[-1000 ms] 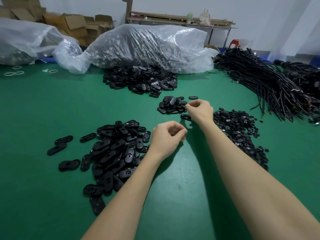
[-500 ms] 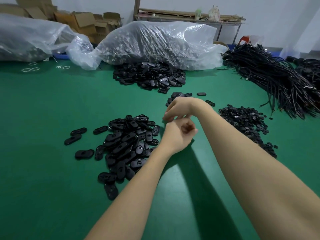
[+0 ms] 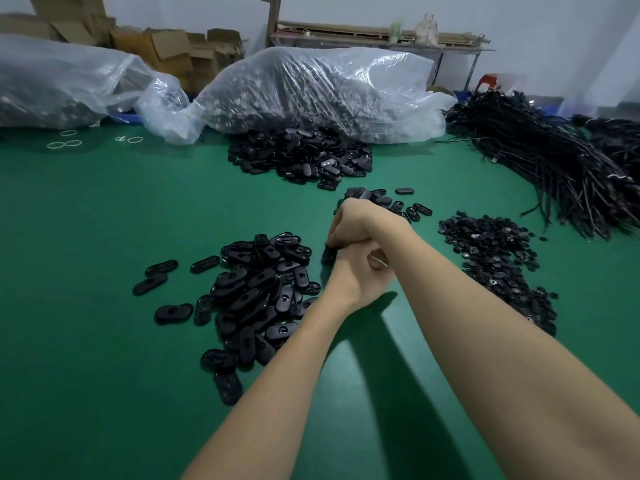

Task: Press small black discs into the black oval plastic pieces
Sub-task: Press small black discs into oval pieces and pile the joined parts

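Note:
My left hand (image 3: 358, 277) and my right hand (image 3: 360, 220) meet at the table's middle, the right one above and across the left. Between their curled fingers a black oval piece (image 3: 328, 255) shows only at its edge; no disc can be made out there. A loose pile of oval pieces (image 3: 256, 299) lies just left of the hands. Behind them is a smaller group of ovals (image 3: 384, 199). The small black discs (image 3: 498, 261) form a heap to the right of my right forearm.
The green table (image 3: 104, 393) carries a bigger heap of ovals (image 3: 301, 157) in front of a clear plastic bag (image 3: 322, 91). A second bag (image 3: 59, 88) lies far left, black cable bundles (image 3: 540, 161) far right, rubber bands (image 3: 65, 144) at back left.
My right hand has come back from the small group of ovals and now lies over my left hand. The left hand has lifted slightly toward it.

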